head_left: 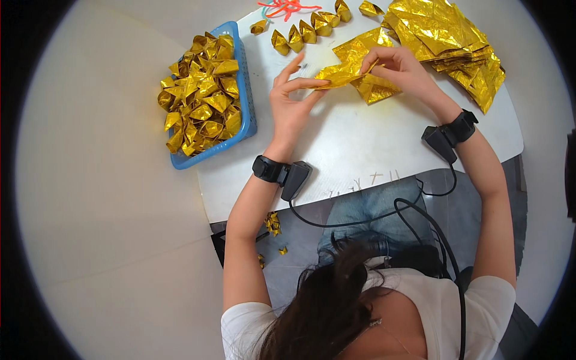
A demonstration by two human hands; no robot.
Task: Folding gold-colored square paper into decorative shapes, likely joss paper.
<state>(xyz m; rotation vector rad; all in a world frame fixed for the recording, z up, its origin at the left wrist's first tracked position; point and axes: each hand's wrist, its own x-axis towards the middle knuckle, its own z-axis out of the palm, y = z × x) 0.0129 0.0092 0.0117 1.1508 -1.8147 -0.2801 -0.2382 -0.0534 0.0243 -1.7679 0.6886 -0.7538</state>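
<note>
Between my two hands, above the white table, a piece of gold foil paper point(341, 74) is stretched, partly folded. My left hand point(292, 90) pinches its left end between thumb and a finger, with another finger raised. My right hand point(396, 67) closes thumb and fingers on the right end. Beneath it lie loose gold foil sheets point(378, 95). Beyond my hands stand several folded gold paper ingots point(308, 32) in a slanting row.
At the left, a blue plastic basket point(246, 108) is heaped with gold paper ingots. A thick stack of gold foil sheets point(441, 30) covers the table's point(354, 150) far right. Red and teal strings point(285, 8) lie at the back. Black cables point(354, 224) run from my wristbands.
</note>
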